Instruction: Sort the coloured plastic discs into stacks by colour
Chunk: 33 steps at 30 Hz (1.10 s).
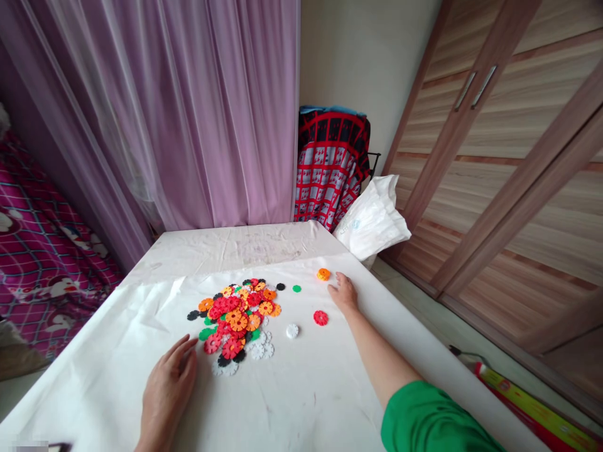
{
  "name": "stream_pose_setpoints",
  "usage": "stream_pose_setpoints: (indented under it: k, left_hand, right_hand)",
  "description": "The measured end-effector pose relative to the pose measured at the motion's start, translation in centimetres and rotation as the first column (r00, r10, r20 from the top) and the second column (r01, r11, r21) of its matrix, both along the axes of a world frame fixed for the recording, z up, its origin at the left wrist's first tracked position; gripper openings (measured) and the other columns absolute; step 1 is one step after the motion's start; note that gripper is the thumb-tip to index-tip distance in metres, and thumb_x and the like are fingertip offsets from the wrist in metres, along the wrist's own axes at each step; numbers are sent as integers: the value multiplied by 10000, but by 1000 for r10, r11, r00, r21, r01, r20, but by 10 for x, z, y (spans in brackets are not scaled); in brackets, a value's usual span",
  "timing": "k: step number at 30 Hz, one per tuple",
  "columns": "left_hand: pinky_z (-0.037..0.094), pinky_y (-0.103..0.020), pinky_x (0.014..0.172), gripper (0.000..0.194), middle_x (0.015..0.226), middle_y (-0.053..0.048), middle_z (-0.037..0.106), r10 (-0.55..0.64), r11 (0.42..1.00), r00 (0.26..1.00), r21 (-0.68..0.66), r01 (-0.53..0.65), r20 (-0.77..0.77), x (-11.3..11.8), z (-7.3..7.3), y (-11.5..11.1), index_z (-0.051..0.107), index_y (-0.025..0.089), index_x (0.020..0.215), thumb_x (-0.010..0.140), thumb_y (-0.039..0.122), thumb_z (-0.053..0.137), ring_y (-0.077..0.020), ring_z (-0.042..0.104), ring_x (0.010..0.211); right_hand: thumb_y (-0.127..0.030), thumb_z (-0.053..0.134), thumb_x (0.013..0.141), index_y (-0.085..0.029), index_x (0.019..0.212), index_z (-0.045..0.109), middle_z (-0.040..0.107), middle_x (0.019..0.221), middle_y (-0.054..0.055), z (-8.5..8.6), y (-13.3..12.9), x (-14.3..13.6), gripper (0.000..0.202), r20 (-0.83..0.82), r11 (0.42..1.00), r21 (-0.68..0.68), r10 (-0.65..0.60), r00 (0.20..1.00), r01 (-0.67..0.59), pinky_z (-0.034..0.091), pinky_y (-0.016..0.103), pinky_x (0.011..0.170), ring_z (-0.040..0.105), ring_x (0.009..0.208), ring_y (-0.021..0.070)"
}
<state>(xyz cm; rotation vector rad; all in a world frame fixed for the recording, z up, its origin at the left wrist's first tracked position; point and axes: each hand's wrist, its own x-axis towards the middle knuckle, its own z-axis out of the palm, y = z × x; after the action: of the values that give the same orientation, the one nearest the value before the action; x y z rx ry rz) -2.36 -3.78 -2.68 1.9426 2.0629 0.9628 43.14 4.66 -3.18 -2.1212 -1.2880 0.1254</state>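
your right hand (345,292), fingers released, is flanking orange discs (323,274) near the surface's (301,402) right edge, best touching lightly to avoid scattering, while your left hand (170,383), also unclenched, is flanking the mixed pile (239,318).

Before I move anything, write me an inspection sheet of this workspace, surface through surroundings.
Surface: white table cover, wrinkled at left, faint marks near the front.
Job's things: mixed-color pile of notched discs; apart to its right, black disc, green disc, red disc, white disc, orange discs.
Clutter: white bag by the far right corner.
Grips: left hand open beside the pile; right hand open near the orange discs, contact unclear.
Cables: dark cord on the floor, right.
Surroundings: purple curtain, wooden wardrobe, red checked cloth.
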Motion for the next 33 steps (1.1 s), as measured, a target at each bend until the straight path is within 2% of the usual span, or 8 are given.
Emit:
stream_pose_setpoints:
  k: [9, 16, 23, 28, 33]
  left_hand:
    - [538, -330, 884, 408, 1230, -50, 710, -28, 1000, 997, -10, 27, -65, 7, 10, -4, 757, 247, 1035, 849, 393, 424, -243, 688, 1033]
    - [528, -338, 883, 401, 1219, -76, 713, -44, 999, 996, -18, 43, -82, 9, 15, -6, 750, 218, 1034, 861, 369, 422, -248, 680, 1060]
    - [525, -332, 877, 385, 1162, -63, 738, -25, 1000, 998, 10, 26, -58, 11, 17, -7, 753, 230, 991, 852, 352, 415, -241, 685, 1043]
    - [530, -332, 884, 411, 1162, -66, 738, -29, 999, 999, 11, 30, -43, 8, 13, -7, 754, 225, 995, 851, 397, 409, -241, 693, 1021]
    - [540, -323, 886, 441, 1113, -46, 755, -48, 998, 998, 28, 50, -49, 2, 7, -4, 762, 254, 973, 830, 480, 410, -241, 703, 978]
  right_hand:
    - [-168, 507, 809, -193, 1056, 686, 700, 1120, 67, 1, -59, -16, 306, 22, 998, 13, 69, 997, -69, 480, 283, 945, 663, 1013, 191]
    - [-169, 510, 816, -224, 992, 723, 719, 1088, 35, 6, -80, -29, 281, 44, 993, -7, 115, 992, -115, 473, 250, 939, 664, 1010, 172]
    - [-223, 509, 847, -262, 964, 730, 747, 1002, 19, 11, -66, -32, 253, 13, 996, -75, 49, 999, -48, 504, 275, 834, 686, 946, 196]
    - [-228, 552, 841, -248, 1199, 631, 707, 1179, 34, 11, -45, -30, 367, 10, 998, -62, -7, 1000, 8, 471, 285, 928, 646, 1083, 199]
    - [-331, 634, 818, -227, 1356, 490, 651, 1283, 75, 14, -15, -23, 567, 28, 994, -73, -74, 997, 76, 424, 342, 1006, 568, 1215, 251]
